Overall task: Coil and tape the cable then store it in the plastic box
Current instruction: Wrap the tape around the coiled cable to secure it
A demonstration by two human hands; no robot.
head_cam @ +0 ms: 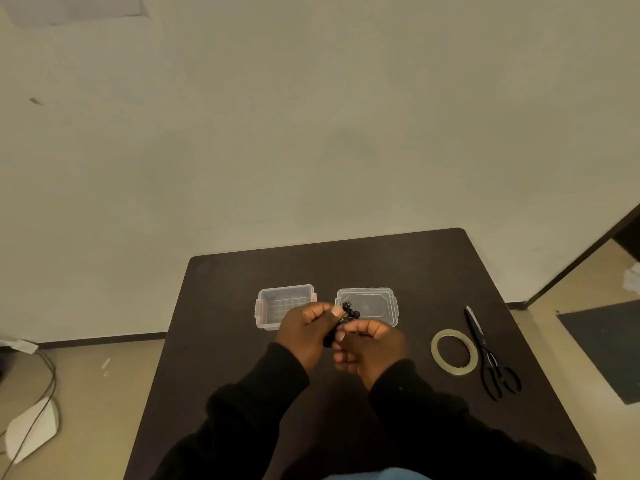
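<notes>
A small bundle of black cable point(347, 315) sits between both hands above the middle of the dark table point(346, 265). My left hand point(306, 332) pinches it from the left, and my right hand point(372, 344) holds its lower part from the right. Much of the cable is hidden by my fingers. Behind my left hand stands the clear plastic box point(273, 299), open. Its clear lid point(375, 299) lies flat behind my right hand. A roll of clear tape point(453, 351) lies to the right of my hands.
Black scissors point(486, 355) lie just right of the tape roll, blades pointing away from me. The table's right edge is close beyond them. On the floor at the left are cables and a white object point(31, 431).
</notes>
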